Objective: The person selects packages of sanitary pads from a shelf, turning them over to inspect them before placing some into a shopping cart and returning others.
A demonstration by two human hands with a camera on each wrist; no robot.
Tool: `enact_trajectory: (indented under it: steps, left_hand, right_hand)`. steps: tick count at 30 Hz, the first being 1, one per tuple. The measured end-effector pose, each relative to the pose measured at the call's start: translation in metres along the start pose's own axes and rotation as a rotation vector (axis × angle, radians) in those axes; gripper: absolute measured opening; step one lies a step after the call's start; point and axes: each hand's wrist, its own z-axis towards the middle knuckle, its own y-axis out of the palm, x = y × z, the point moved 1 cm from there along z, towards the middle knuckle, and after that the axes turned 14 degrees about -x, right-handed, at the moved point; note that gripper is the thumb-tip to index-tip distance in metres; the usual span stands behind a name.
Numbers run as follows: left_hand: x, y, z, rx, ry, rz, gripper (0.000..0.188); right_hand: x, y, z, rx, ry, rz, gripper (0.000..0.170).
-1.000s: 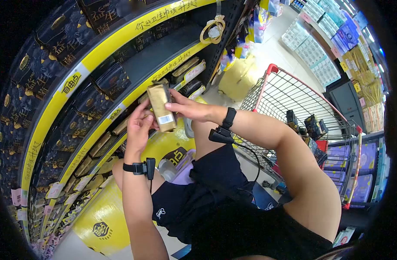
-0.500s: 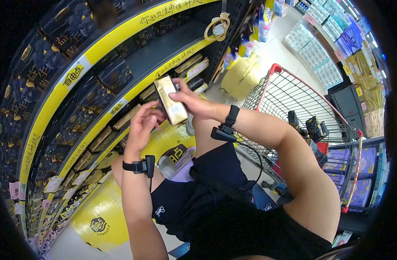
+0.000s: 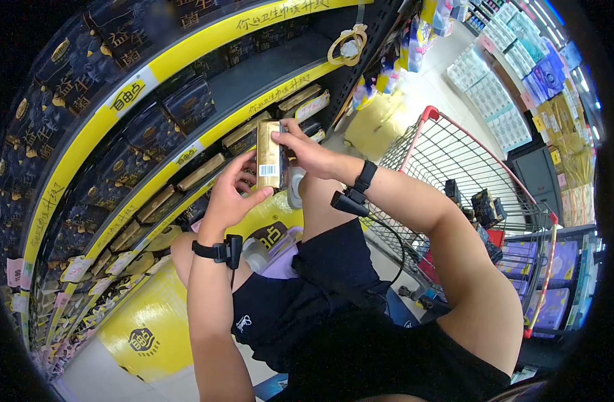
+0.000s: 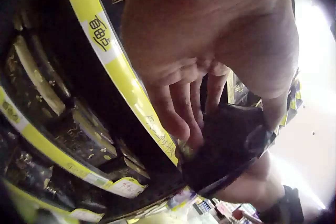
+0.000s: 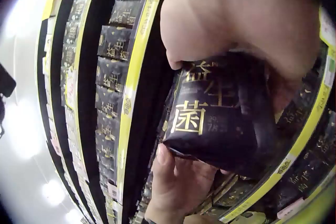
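Between two hands, a gold-and-black package [image 3: 268, 149] stood 12-to-6 o'clock lengthwise; the right hand [image 3: 315, 155] gripped it from 3 o'clock, the left hand [image 3: 231, 199], fingers curled, held its lower end from 8.

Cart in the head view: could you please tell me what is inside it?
Several black packs are in the cart, with something red among them. The right arm covers part of the cart, so anything behind it cannot be seen.

Gold-sided black packet [image 3: 268, 157], yellow shelf strips [image 3: 186, 156].
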Motion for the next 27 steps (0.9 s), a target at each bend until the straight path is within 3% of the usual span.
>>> enact_trajectory:
  steps: [4,7,9,11,14,18,21,22,27]
  left_hand:
    - [0.006,0.005,-0.002,0.067,0.052,0.031,0.07]
    - [0.005,0.01,0.001,0.176,0.11,0.028,0.059]
    - [0.001,0.012,0.003,0.277,0.148,0.011,0.045]
    - [0.008,0.015,0.002,0.315,0.215,-0.068,0.043]
    - [-0.001,0.015,0.004,0.303,0.305,-0.077,0.038]
    - [-0.001,0.014,0.005,0.293,0.299,0.023,0.031]
    - [0.001,0.015,0.005,0.314,0.249,0.064,0.028]
    - [0.003,0.015,0.005,0.321,0.252,0.069,0.027]
    - [0.01,0.014,-0.001,0.34,0.285,0.133,0.026]
  right_hand:
    - [-0.006,-0.006,-0.005,-0.057,0.123,0.13,0.059]
    - [-0.019,-0.018,0.005,-0.032,-0.024,0.07,0.062]
    - [-0.033,-0.02,0.016,0.055,-0.16,0.185,0.066]
    - [-0.047,-0.028,0.031,0.187,-0.215,0.116,0.043]
    - [-0.077,-0.023,0.046,0.242,-0.371,0.108,0.041]
    - [-0.098,-0.023,0.075,0.442,-0.595,-0.277,0.051]
    - [-0.087,-0.035,0.107,0.831,-0.766,-0.94,0.057]
    - [-0.08,-0.045,0.12,0.795,-0.835,-1.021,0.063]
    - [-0.06,-0.042,0.146,0.657,-0.733,-1.246,0.068]
